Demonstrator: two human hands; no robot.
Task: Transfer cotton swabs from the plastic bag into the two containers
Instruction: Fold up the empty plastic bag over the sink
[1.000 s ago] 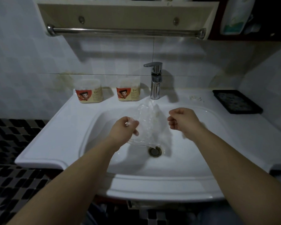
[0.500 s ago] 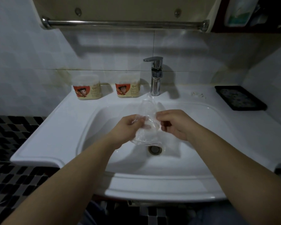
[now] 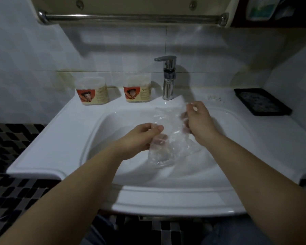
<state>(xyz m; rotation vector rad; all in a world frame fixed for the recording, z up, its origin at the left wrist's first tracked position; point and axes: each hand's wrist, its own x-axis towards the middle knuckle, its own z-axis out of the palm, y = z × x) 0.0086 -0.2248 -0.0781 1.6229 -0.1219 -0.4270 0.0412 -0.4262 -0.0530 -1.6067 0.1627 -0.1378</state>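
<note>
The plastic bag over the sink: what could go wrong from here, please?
1. Both the left hand and the right hand grip the plastic bag above the sink basin; any swab that slips out would probably fall into the basin.
2. The two containers stand apart on the back rim, left of the faucet, so swabs must cross the basin and could drop on the way.
</note>
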